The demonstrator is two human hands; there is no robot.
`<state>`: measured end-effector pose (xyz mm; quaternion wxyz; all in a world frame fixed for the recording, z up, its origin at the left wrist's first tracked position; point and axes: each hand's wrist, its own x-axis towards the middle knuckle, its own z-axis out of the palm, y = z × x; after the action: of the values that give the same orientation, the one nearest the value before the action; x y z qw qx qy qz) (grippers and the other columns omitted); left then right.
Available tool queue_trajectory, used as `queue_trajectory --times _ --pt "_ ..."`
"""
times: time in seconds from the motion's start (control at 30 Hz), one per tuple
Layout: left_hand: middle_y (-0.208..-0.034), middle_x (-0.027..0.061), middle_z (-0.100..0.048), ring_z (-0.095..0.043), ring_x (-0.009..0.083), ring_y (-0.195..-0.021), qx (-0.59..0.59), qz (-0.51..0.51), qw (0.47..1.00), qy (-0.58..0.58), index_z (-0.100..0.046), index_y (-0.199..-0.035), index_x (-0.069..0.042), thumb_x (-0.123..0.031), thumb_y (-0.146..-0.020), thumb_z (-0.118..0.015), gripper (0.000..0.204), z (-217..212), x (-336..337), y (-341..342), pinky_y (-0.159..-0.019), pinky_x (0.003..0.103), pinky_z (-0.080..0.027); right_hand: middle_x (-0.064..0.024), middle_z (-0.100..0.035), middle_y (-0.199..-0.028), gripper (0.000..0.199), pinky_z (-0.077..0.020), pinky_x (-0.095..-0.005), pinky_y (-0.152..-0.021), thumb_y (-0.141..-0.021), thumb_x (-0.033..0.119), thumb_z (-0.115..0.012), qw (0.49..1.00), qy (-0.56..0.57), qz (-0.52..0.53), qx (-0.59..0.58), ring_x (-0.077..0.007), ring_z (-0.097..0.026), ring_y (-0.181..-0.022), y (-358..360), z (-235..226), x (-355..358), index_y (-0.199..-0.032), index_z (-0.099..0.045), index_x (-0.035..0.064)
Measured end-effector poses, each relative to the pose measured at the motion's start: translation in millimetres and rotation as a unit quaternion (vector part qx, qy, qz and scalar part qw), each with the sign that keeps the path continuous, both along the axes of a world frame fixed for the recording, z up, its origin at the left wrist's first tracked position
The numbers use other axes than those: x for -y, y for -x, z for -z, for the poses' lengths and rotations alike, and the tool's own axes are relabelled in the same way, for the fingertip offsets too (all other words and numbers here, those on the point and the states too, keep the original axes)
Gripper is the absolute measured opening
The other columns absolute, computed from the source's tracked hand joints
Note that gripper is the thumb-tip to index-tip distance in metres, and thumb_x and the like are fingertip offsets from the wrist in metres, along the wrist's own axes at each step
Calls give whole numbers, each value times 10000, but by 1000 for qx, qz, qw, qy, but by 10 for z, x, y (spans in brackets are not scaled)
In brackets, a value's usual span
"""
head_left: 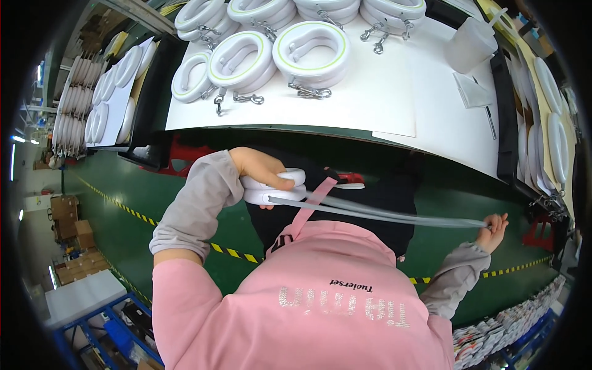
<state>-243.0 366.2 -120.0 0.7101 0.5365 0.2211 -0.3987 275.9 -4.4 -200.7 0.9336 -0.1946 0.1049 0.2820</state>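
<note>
My left hand (262, 169) is closed round a white ring-shaped retractable leash (274, 196) in front of my body, below the table's edge. From its case a pale grey cord (394, 217) runs out to the right, doubled-looking and smeared by motion. Far out to the right, my right hand (493, 230) is closed on the cord's end; whatever clip sits there is hidden by the fingers. On the white table (364, 105) stand several more white ring-shaped leashes (311, 52), some stacked, with green lines and metal snap hooks (311, 92).
A translucent bottle (472, 46) stands at the table's back right, near a folded white sheet (472, 91) and a pen (491, 123). Black bins (145, 117) with white rings flank the table. Cartons (63, 216) and a blue rack (92, 327) lie behind on the left.
</note>
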Motion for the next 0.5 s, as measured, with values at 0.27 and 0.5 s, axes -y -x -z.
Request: queue_trajectory --times 0.27,0.5 --pt "-756 152 -650 -656 219 -633 -100 -66 993 -15 -570 -1087 -4 -731 -850 -200 850 -148 197 -333 -603 327 -549 2 -330 -617 301 -307 -244 -530 -972 302 -452 978 -8 -197 70 -104 -310 -538 1385 -603 -1437 -908 -551 25" --pt "-1061 50 -632 -555 100 -924 5 -155 984 -86 -580 -1148 -36 -666 -908 -127 813 -275 473 -688 -859 249 -443 -133 -550 -1075 447 -416 -375 -934 -972 362 -434 852 -18 -400 336 -237 -550 -990 2542 -995 -2002 -1236 -442 1"
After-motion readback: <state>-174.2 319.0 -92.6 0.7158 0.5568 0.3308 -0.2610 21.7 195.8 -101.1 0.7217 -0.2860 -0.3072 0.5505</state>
